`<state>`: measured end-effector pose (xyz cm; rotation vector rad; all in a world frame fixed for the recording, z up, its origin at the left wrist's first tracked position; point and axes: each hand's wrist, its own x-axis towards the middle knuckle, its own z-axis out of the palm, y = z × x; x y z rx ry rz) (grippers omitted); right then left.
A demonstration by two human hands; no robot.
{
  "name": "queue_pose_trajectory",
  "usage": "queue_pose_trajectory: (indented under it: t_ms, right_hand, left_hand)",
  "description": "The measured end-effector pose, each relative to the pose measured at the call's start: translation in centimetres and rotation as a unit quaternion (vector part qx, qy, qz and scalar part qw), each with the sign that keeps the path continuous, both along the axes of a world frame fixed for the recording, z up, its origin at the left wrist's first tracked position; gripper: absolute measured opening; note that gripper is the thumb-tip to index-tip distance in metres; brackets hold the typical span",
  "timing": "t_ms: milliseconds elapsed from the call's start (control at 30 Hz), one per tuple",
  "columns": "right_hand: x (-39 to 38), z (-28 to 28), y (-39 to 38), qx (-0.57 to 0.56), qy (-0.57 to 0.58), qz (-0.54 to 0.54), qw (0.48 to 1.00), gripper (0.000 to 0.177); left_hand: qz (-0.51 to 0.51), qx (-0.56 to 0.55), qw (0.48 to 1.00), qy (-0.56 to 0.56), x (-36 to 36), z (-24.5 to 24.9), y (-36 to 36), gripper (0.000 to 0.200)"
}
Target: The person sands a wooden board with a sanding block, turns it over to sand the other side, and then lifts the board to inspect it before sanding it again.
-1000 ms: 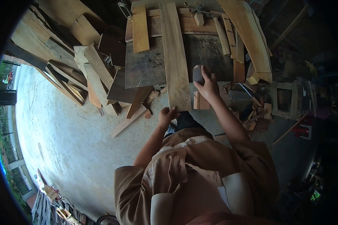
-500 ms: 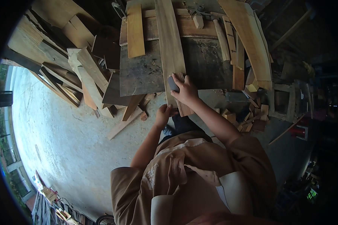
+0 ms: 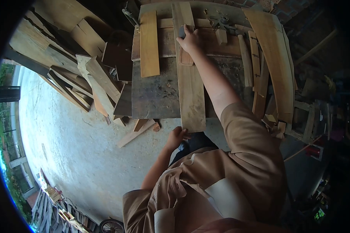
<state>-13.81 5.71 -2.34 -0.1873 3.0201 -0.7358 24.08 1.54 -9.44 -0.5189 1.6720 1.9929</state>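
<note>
A long pale wooden board [image 3: 191, 91] lies lengthwise on the dark workbench [image 3: 153, 97], its near end jutting past the edge toward my body. My left hand [image 3: 177, 136] is closed at the board's near left corner, its fingertips against the end. Far up the board, my right hand [image 3: 190, 40] is wrapped over a wooden block [image 3: 186, 59] with a dark grey part at its left side. The block rests on the board's face; my hand covers much of it, so its exact kind cannot be made out.
A yellowish plank [image 3: 149, 44] lies left of the board. A wide plank [image 3: 270, 58], narrow strips and a small wood block [image 3: 221, 36] lie to the right. Scrap boards [image 3: 99, 79] lean at the left, and offcuts [image 3: 138, 132] litter the concrete floor [image 3: 81, 155].
My right hand has slid the block away from me along the board, and that arm is now stretched out. My left hand stays at the board's near end. The view has shifted slightly.
</note>
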Motion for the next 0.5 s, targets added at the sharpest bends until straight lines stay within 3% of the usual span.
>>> queue_pose_trajectory:
  t_ms: [133, 200, 367, 467, 500]
  right_hand:
    - [6.7, -0.4, 2.4, 0.02, 0.049, 0.05, 0.997, 0.072]
    - [13.5, 0.7, 4.5, 0.003, -0.019, 0.058, 0.998, 0.074]
    - [28.5, -0.4, 9.9, 0.011, -0.029, 0.04, 0.999, 0.078]
    - [30.6, -0.1, 11.1, 0.005, -0.046, 0.044, 0.998, 0.078]
    - [30.9, 0.0, 11.2, 0.003, -0.049, 0.045, 0.998, 0.077]
  left_hand:
    - [0.018, 0.03, 0.999, 0.028, 0.0, -0.2, 0.1, 0.026]
    - [0.018, 0.039, 0.999, 0.018, 0.0, 0.1, 0.0, 0.027]
    - [0.019, 0.04, 0.998, 0.048, -0.1, -0.1, 0.2, 0.03]
    - [-0.034, -0.045, 0.998, 0.027, -0.8, 0.5, -0.1, 0.027]
    - [-0.049, -0.267, 0.958, 0.096, -1.2, 2.0, -0.1, 0.024]
